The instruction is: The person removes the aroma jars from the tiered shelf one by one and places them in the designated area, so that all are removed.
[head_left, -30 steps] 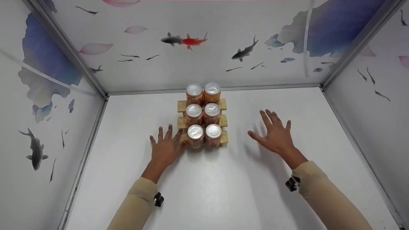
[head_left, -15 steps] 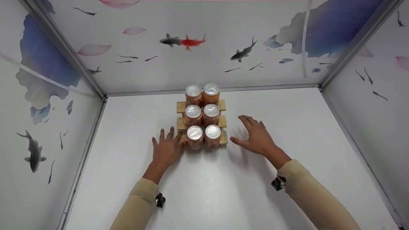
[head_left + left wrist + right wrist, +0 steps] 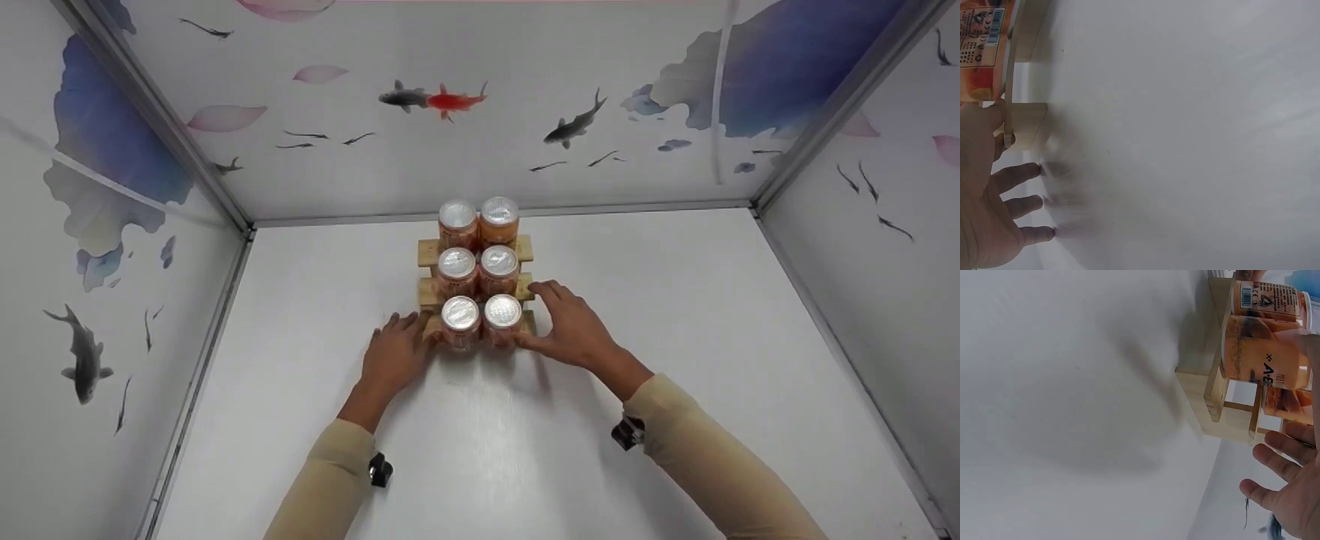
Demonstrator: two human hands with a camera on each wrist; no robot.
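Observation:
A stepped wooden rack with three tiers bears several orange-labelled cans with silvery tops, two to a tier. My left hand is at the left end of the lowest tier. In the left wrist view its thumb and forefinger pinch the end of the lowest board, while the other fingers extend down to the table. On the other side, my right hand has its fingers spread beside the rack. Its thumb overlaps the front right can in the right wrist view. The front left can stands beside that can.
The rack stands on a white table, near the back wall. Printed panels with fish and petals enclose the table at the back, left and right. A small black device sits at the right wrist, another black device at the left.
My right hand has moved left, from well apart to right beside the rack's front right can. The left hand's fingers have drawn in a little. Rack and cans stay put.

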